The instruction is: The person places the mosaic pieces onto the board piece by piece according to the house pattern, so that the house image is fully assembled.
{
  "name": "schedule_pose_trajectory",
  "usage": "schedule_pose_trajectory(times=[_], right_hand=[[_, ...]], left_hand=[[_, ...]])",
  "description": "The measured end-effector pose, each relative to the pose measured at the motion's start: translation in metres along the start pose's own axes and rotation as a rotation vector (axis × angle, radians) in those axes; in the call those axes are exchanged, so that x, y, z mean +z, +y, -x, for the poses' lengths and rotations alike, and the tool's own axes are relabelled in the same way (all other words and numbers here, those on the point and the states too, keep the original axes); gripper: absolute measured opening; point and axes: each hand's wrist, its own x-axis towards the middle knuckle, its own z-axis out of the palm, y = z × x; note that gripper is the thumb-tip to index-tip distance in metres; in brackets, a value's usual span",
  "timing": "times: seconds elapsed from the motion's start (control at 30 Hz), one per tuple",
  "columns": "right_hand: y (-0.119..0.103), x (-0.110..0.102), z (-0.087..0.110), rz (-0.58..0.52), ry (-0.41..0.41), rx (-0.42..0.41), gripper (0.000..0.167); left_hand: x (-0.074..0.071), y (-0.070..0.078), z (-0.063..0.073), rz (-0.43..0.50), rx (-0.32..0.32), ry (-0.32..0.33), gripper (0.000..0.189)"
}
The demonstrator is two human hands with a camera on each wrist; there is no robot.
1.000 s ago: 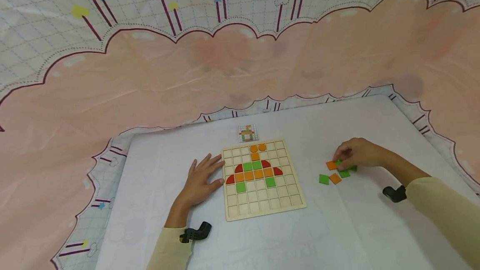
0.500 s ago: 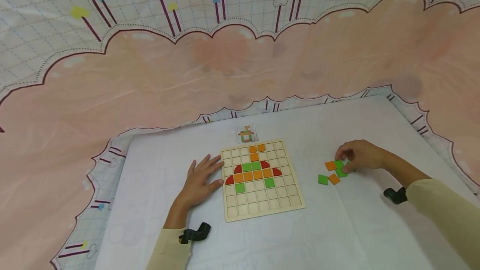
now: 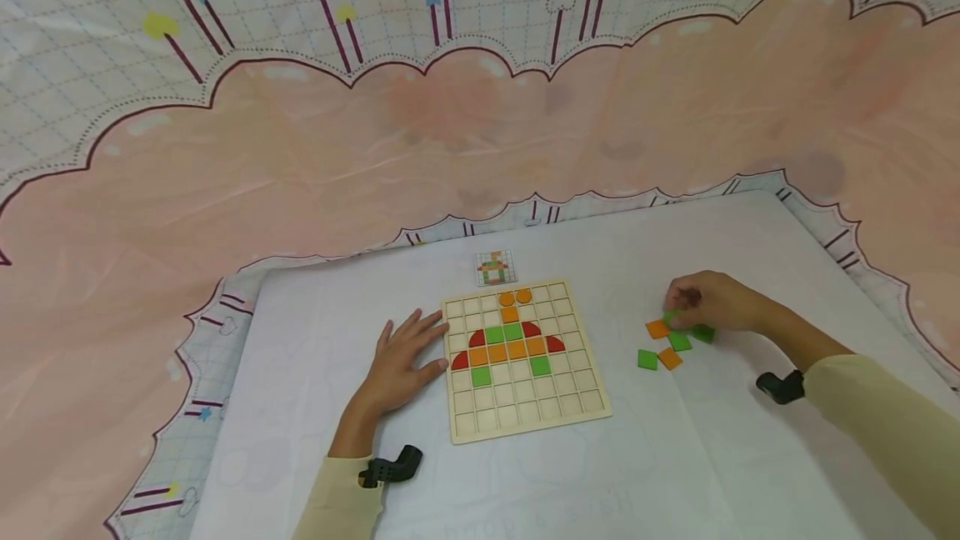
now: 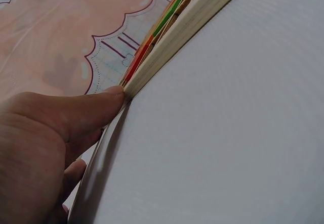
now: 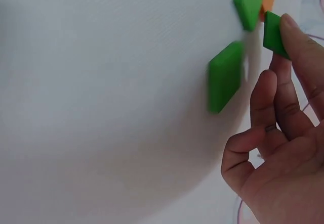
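Note:
My left hand (image 3: 402, 367) lies at the left edge of a wooden grid board (image 3: 529, 411), fingers spread and nearly straight. In the left wrist view its thumb (image 4: 96, 110) touches the board's side. The board carries orange squares (image 3: 497, 352), orange discs (image 3: 507, 298), green squares (image 3: 480, 375) and red quarter-round pieces (image 3: 555, 343). Over a loose group of tiles to the right, my right hand (image 3: 718, 304) pinches a green square tile (image 5: 274, 35) between thumb and fingers. A second green tile (image 5: 225, 77) lies on the table below that hand.
Loose orange tiles (image 3: 670, 358) and green tiles (image 3: 647, 359) lie right of the board. A small picture card (image 3: 495, 267) sits behind the board. White cloth (image 3: 360, 298) covers the table; a patterned curtain (image 3: 450, 132) hangs behind.
My right hand has shifted about the loose tiles, slightly left and away from me, and now holds a green tile. A green tile by its palm has come into view. My left hand stays put.

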Motion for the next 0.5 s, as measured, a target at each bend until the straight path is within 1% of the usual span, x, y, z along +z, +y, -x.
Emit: schedule_pose_trajectory(times=[0.1, 0.27, 0.4, 0.5], right_hand=[[-0.01, 0.003, -0.004, -0.029, 0.005, 0.008, 0.015], [-0.031, 0.015, -0.014, -0.058, -0.001, -0.022, 0.012], [-0.048, 0.027, -0.021, -0.106, -0.03, -0.053, 0.013], [-0.06, 0.036, -0.026, -0.116, -0.054, -0.073, 0.013]], left_hand=[[0.0, 0.0, 0.0, 0.005, 0.0, 0.0, 0.059], [0.001, -0.001, 0.0, -0.006, -0.002, 0.0, 0.06], [0.001, -0.001, 0.0, -0.007, 0.005, 0.009, 0.059], [0.002, -0.001, 0.0, 0.0, 0.009, 0.015, 0.06]])
